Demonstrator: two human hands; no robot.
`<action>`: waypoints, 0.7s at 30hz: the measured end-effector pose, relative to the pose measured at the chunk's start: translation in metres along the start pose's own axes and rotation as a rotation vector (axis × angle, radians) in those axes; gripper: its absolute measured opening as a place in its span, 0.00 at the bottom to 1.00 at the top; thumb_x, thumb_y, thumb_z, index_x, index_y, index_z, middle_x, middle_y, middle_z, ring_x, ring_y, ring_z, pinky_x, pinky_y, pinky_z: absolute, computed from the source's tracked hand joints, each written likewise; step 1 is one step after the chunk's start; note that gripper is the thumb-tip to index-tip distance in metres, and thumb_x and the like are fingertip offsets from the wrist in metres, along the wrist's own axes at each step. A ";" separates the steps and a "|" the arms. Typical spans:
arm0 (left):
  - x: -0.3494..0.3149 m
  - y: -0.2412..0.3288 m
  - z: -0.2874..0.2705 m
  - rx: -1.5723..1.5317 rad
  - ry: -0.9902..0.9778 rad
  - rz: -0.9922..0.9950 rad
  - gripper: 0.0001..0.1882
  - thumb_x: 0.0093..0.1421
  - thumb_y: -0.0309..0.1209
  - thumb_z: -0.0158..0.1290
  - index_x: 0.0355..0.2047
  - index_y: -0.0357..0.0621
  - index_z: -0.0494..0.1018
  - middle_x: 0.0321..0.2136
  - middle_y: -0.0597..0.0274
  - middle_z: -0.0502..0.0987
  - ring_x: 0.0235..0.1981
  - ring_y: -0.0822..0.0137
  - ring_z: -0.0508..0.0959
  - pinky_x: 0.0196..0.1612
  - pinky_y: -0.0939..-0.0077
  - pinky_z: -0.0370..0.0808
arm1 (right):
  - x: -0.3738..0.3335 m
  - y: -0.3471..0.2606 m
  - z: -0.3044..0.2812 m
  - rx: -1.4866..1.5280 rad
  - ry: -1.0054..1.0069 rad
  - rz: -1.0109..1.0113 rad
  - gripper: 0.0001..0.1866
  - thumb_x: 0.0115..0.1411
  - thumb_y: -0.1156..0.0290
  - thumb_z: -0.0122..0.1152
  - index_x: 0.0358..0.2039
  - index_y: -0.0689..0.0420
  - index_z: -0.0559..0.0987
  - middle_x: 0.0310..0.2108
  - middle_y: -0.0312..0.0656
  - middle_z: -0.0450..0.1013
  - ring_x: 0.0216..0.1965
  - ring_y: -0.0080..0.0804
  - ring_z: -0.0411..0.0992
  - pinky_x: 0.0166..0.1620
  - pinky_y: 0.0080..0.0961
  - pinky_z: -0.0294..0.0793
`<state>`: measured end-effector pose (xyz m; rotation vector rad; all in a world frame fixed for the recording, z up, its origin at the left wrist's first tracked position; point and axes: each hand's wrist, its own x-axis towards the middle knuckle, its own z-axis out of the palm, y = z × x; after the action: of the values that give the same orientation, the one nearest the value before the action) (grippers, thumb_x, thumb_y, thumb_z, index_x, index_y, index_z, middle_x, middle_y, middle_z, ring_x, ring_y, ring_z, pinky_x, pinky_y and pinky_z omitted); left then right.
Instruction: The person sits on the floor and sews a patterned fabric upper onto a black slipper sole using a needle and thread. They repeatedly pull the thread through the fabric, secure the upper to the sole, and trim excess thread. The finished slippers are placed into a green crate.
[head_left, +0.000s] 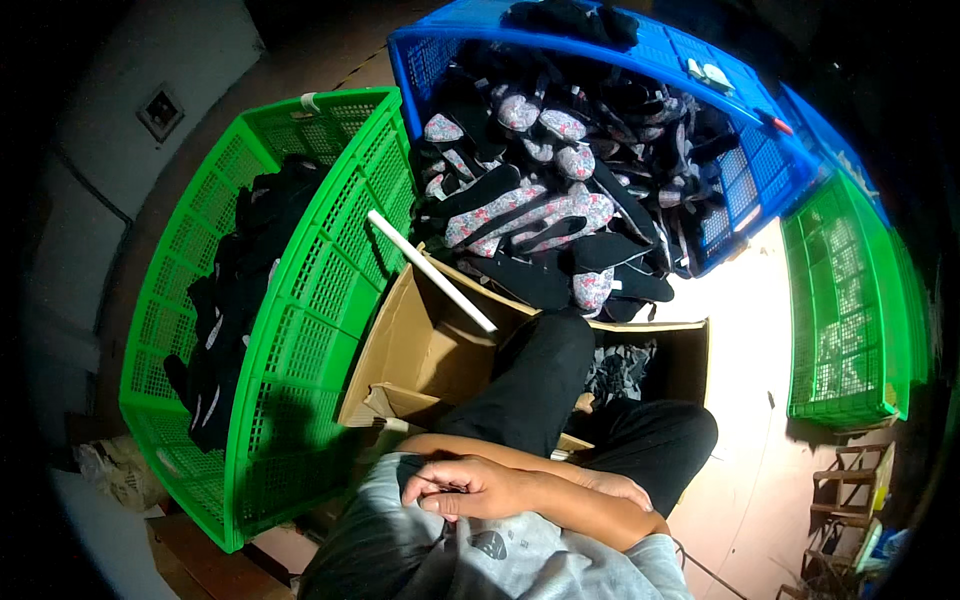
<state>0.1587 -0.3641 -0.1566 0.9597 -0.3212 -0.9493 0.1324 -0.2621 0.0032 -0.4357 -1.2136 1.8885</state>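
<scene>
My forearms lie crossed over my lap, against a grey shirt. On the left side, my right hand rests by my left forearm with its fingers loosely curled and apart, and nothing shows in it. Toward the right, my left hand lies flat over my right arm near the elbow. Beyond my dark-trousered knees is an opened cardboard box with dark grey scraps inside. A white rod leans across the box's far left edge. Neither hand touches the box.
Ahead, a blue plastic crate holds a heap of black and floral fabric shoe-like pieces. Left of me stands a green crate with black fabric items. Another green crate and a small wooden rack are at right.
</scene>
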 end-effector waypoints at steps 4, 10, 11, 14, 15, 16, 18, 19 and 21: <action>0.000 0.004 -0.003 -0.013 -0.020 0.010 0.19 0.64 0.40 0.54 0.48 0.39 0.74 0.42 0.60 0.78 0.42 0.70 0.78 0.47 0.73 0.76 | -0.001 0.008 -0.010 0.074 0.007 -0.037 0.14 0.69 0.71 0.54 0.53 0.63 0.73 0.33 0.30 0.66 0.29 0.13 0.65 0.34 0.14 0.69; -0.002 0.007 -0.011 -0.023 -0.026 0.026 0.18 0.64 0.39 0.54 0.48 0.39 0.75 0.42 0.61 0.78 0.42 0.71 0.78 0.47 0.73 0.75 | -0.002 0.014 -0.020 0.114 0.026 -0.033 0.15 0.69 0.71 0.54 0.53 0.63 0.72 0.31 0.29 0.63 0.28 0.13 0.65 0.33 0.14 0.68; -0.003 0.007 -0.014 -0.031 -0.022 0.028 0.18 0.64 0.39 0.54 0.48 0.39 0.75 0.42 0.61 0.78 0.42 0.71 0.78 0.47 0.73 0.75 | -0.002 0.014 -0.022 0.115 0.023 -0.024 0.15 0.69 0.71 0.54 0.54 0.63 0.72 0.31 0.29 0.63 0.28 0.13 0.65 0.33 0.14 0.69; -0.001 0.006 -0.020 -0.027 -0.041 0.023 0.18 0.64 0.39 0.54 0.48 0.39 0.75 0.42 0.61 0.78 0.43 0.71 0.77 0.47 0.73 0.75 | -0.002 0.007 -0.029 0.155 0.002 0.051 0.14 0.70 0.70 0.51 0.54 0.60 0.71 0.31 0.29 0.62 0.29 0.15 0.64 0.34 0.15 0.67; 0.000 0.006 -0.022 -0.030 -0.039 0.024 0.18 0.64 0.39 0.54 0.47 0.39 0.75 0.42 0.61 0.78 0.43 0.71 0.77 0.47 0.73 0.75 | -0.002 0.007 -0.030 0.151 0.005 0.047 0.14 0.70 0.70 0.51 0.54 0.60 0.71 0.31 0.29 0.62 0.30 0.15 0.64 0.34 0.15 0.66; 0.000 0.007 -0.024 -0.030 -0.042 0.025 0.18 0.64 0.38 0.54 0.47 0.39 0.75 0.42 0.61 0.78 0.43 0.71 0.77 0.47 0.73 0.75 | -0.002 0.008 -0.031 0.146 0.007 0.042 0.15 0.70 0.69 0.52 0.53 0.60 0.71 0.31 0.29 0.62 0.30 0.14 0.64 0.34 0.15 0.66; -0.001 0.009 -0.026 -0.038 -0.041 0.031 0.17 0.64 0.38 0.54 0.47 0.39 0.75 0.42 0.62 0.78 0.43 0.71 0.77 0.47 0.74 0.75 | -0.002 0.017 -0.033 0.159 0.003 0.010 0.15 0.69 0.69 0.52 0.54 0.60 0.70 0.31 0.29 0.63 0.31 0.14 0.64 0.35 0.14 0.66; -0.001 0.010 -0.028 -0.042 -0.039 0.033 0.17 0.64 0.38 0.54 0.47 0.39 0.75 0.42 0.62 0.78 0.43 0.71 0.77 0.47 0.74 0.75 | -0.003 0.026 -0.035 0.174 -0.002 -0.018 0.15 0.69 0.69 0.52 0.54 0.59 0.70 0.31 0.29 0.63 0.31 0.14 0.64 0.35 0.14 0.66; 0.002 0.013 -0.033 -0.058 -0.040 0.045 0.17 0.64 0.38 0.54 0.47 0.39 0.75 0.41 0.62 0.78 0.43 0.71 0.77 0.47 0.74 0.75 | -0.004 0.031 -0.040 0.220 -0.001 -0.024 0.15 0.69 0.70 0.52 0.55 0.59 0.69 0.32 0.29 0.63 0.32 0.14 0.63 0.35 0.14 0.66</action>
<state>0.1868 -0.3444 -0.1651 0.8784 -0.3463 -0.9333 0.1472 -0.2484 -0.0434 -0.2998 -0.9928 1.9750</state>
